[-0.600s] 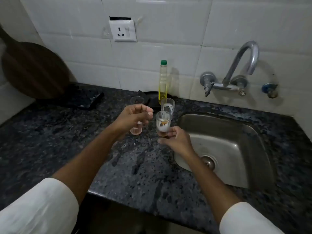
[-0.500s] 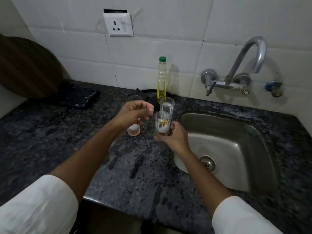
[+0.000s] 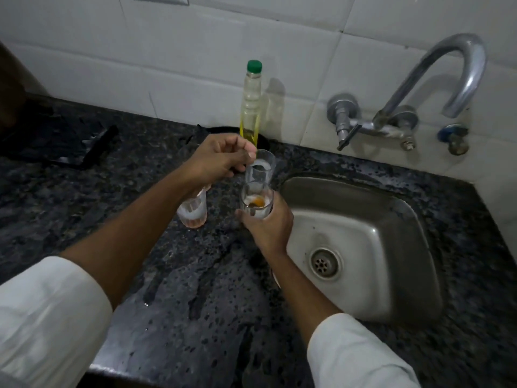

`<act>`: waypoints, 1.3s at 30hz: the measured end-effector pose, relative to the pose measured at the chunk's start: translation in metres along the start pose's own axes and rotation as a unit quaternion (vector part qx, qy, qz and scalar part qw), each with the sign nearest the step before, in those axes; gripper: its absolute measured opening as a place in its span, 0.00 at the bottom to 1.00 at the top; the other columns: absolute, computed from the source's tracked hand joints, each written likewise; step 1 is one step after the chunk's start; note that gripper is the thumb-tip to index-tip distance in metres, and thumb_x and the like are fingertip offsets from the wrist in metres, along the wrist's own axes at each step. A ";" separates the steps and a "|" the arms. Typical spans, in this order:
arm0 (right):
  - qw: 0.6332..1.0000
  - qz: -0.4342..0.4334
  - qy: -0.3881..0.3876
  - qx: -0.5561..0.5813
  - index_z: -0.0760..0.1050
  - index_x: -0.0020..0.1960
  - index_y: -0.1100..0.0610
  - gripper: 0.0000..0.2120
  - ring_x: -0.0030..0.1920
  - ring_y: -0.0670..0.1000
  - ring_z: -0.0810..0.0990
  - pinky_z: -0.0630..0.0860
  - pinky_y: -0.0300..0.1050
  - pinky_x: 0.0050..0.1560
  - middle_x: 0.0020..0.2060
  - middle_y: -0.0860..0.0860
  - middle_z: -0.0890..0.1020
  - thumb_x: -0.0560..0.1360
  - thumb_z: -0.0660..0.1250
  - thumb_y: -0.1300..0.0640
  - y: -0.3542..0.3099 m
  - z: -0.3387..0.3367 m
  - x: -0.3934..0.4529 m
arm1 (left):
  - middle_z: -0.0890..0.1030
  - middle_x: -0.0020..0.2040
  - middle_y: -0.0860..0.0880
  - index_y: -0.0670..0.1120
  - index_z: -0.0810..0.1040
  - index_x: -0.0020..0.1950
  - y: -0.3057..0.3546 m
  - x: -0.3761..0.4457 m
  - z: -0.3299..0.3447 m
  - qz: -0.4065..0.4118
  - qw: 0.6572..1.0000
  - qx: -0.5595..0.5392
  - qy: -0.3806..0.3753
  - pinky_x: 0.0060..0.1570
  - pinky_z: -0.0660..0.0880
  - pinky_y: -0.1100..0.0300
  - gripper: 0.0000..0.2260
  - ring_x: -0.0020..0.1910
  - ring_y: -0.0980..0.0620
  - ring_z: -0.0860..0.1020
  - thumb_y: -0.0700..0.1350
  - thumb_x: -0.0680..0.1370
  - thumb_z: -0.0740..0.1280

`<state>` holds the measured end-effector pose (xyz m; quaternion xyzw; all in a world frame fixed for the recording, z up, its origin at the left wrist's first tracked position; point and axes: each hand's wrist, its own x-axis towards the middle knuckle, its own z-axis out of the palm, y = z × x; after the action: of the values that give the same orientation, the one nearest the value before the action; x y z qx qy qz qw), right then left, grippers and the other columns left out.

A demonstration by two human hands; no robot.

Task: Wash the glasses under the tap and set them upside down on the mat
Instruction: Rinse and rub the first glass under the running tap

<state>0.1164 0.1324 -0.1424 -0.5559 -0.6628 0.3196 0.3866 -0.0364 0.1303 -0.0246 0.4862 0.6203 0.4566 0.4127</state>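
Gathering dirty glasses beside the sink

Right hand (image 3: 270,228) wrapped around orange-stained clear glass (image 3: 256,203); left hand (image 3: 221,161) pinching far clear glass (image 3: 260,169), milky glass (image 3: 192,212) below. Best lifted upright, apart, toward curved steel tap (image 3: 436,77).

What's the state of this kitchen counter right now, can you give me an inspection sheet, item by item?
Surface: dark granite counter, wet patches near the steel sink.
Job's things: three used glasses; milky glass on the counter, orange-residue glass, rear glass; tap not running.
Clutter: oil bottle upright by the wall.
Grippers: left hand at the rear glass's rim; right hand wraps the orange-residue glass.
Cables: nothing seen.
Surroundings: white tiled wall; mat not identifiable.
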 end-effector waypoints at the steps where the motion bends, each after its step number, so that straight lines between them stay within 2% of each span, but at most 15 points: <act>1: 1.000 -0.004 0.002 0.006 0.77 0.53 0.52 0.25 0.48 0.49 0.81 0.78 0.46 0.44 0.47 0.48 0.83 0.60 0.80 0.47 0.002 -0.009 0.001 | 0.82 0.44 0.44 0.49 0.81 0.48 0.002 0.006 0.005 0.008 1.000 0.004 -0.005 0.36 0.72 0.65 0.02 0.36 0.58 0.78 0.42 0.77 0.71; 3: 1.000 -0.005 0.020 0.018 0.77 0.51 0.51 0.24 0.46 0.47 0.81 0.79 0.45 0.44 0.44 0.47 0.83 0.59 0.81 0.48 0.006 -0.033 0.006 | 0.81 0.41 0.47 0.48 0.81 0.47 0.007 0.022 0.020 0.015 1.000 0.004 -0.024 0.35 0.73 0.65 0.02 0.34 0.59 0.78 0.40 0.77 0.70; 5: 0.998 0.010 0.051 0.031 0.78 0.51 0.50 0.24 0.45 0.45 0.81 0.79 0.42 0.45 0.43 0.45 0.83 0.58 0.82 0.48 0.013 -0.063 0.015 | 0.81 0.38 0.47 0.47 0.81 0.46 0.010 0.041 0.043 0.026 0.998 0.030 -0.049 0.39 0.75 0.60 0.04 0.33 0.57 0.78 0.38 0.77 0.70; 8: 0.995 0.030 0.096 0.016 0.77 0.50 0.46 0.25 0.45 0.45 0.82 0.78 0.41 0.46 0.42 0.44 0.83 0.56 0.82 0.49 0.024 -0.111 0.032 | 0.83 0.40 0.44 0.46 0.82 0.46 0.018 0.067 0.090 0.043 0.993 0.084 -0.067 0.49 0.79 0.51 0.04 0.40 0.48 0.81 0.38 0.78 0.70; 10: 0.992 0.025 0.125 -0.014 0.75 0.47 0.45 0.24 0.43 0.47 0.82 0.78 0.42 0.45 0.40 0.45 0.82 0.57 0.83 0.51 0.030 -0.142 0.044 | 0.85 0.44 0.41 0.41 0.83 0.49 0.028 0.081 0.121 0.059 0.992 0.104 -0.043 0.53 0.80 0.50 0.05 0.45 0.43 0.83 0.42 0.79 0.69; 12: 0.989 0.028 0.143 -0.032 0.76 0.47 0.47 0.23 0.42 0.47 0.81 0.77 0.42 0.43 0.40 0.46 0.82 0.57 0.84 0.52 0.036 -0.169 0.057 | 0.84 0.39 0.41 0.39 0.83 0.44 0.038 0.094 0.146 0.074 0.987 0.145 -0.005 0.47 0.77 0.54 0.11 0.46 0.42 0.82 0.45 0.79 0.68; 14: 0.987 0.036 0.148 -0.052 0.78 0.50 0.51 0.24 0.42 0.47 0.80 0.75 0.40 0.43 0.42 0.47 0.82 0.58 0.83 0.51 0.042 -0.190 0.068 | 0.77 0.30 0.47 0.42 0.78 0.36 0.045 0.105 0.164 0.066 0.981 0.178 0.030 0.38 0.69 0.56 0.15 0.41 0.43 0.80 0.49 0.79 0.68; 16: 0.986 0.032 0.155 -0.049 0.78 0.51 0.54 0.25 0.42 0.48 0.81 0.77 0.42 0.42 0.43 0.49 0.83 0.58 0.83 0.50 0.048 -0.204 0.077 | 0.74 0.30 0.49 0.44 0.77 0.36 0.046 0.116 0.179 0.061 0.978 0.191 0.060 0.37 0.66 0.58 0.17 0.39 0.44 0.78 0.54 0.78 0.69; 21: 0.987 0.034 0.153 -0.021 0.77 0.47 0.55 0.24 0.41 0.50 0.82 0.79 0.43 0.40 0.40 0.50 0.83 0.57 0.84 0.52 0.054 -0.219 0.094 | 0.81 0.33 0.43 0.42 0.79 0.36 0.046 0.126 0.192 0.057 0.965 0.207 0.149 0.37 0.78 0.51 0.31 0.36 0.41 0.81 0.72 0.67 0.62; 24: 0.989 0.026 0.144 -0.001 0.76 0.46 0.53 0.23 0.40 0.47 0.80 0.74 0.32 0.37 0.38 0.46 0.81 0.57 0.84 0.53 0.052 -0.220 0.101 | 0.80 0.29 0.45 0.43 0.82 0.33 0.051 0.122 0.195 0.054 0.964 0.199 0.166 0.38 0.78 0.51 0.26 0.33 0.44 0.81 0.66 0.72 0.66; 28: 0.990 0.035 0.135 0.007 0.77 0.48 0.55 0.25 0.41 0.50 0.82 0.77 0.41 0.41 0.41 0.51 0.83 0.56 0.84 0.50 0.049 -0.218 0.108 | 0.77 0.25 0.52 0.43 0.83 0.33 0.056 0.120 0.196 0.047 0.970 0.171 0.166 0.34 0.68 0.60 0.21 0.29 0.52 0.78 0.57 0.78 0.67; 31: 0.991 0.041 0.122 0.022 0.78 0.49 0.57 0.25 0.40 0.47 0.81 0.73 0.30 0.36 0.41 0.49 0.82 0.56 0.84 0.52 0.045 -0.218 0.112 | 0.79 0.26 0.52 0.41 0.86 0.36 0.055 0.120 0.195 0.039 0.974 0.148 0.168 0.37 0.73 0.59 0.20 0.30 0.53 0.79 0.54 0.79 0.67; 33: 0.992 0.044 0.119 0.018 0.78 0.51 0.57 0.27 0.40 0.46 0.79 0.69 0.25 0.34 0.41 0.48 0.81 0.57 0.84 0.51 0.043 -0.217 0.113 | 0.82 0.29 0.48 0.41 0.85 0.35 0.053 0.119 0.194 0.034 0.979 0.119 0.163 0.41 0.80 0.54 0.20 0.31 0.49 0.82 0.53 0.79 0.67; 36: 0.992 0.046 0.118 0.009 0.79 0.51 0.57 0.27 0.37 0.43 0.77 0.68 0.23 0.32 0.40 0.47 0.81 0.57 0.84 0.51 0.042 -0.218 0.112 | 0.83 0.30 0.45 0.46 0.80 0.28 0.052 0.118 0.194 0.015 0.984 0.060 0.167 0.42 0.83 0.47 0.20 0.33 0.45 0.84 0.53 0.79 0.69; 39: 0.992 0.039 0.119 0.010 0.79 0.50 0.58 0.26 0.36 0.42 0.76 0.69 0.23 0.33 0.39 0.48 0.81 0.57 0.84 0.52 0.041 -0.221 0.110 | 0.84 0.32 0.42 0.45 0.79 0.29 0.052 0.121 0.194 0.001 0.983 0.043 0.176 0.41 0.83 0.45 0.19 0.33 0.44 0.85 0.52 0.78 0.69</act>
<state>0.3195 0.2469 -0.0500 -0.6113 -0.5867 0.2723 0.4560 0.1385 0.2863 -0.0298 0.4163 0.7018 0.5083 0.2753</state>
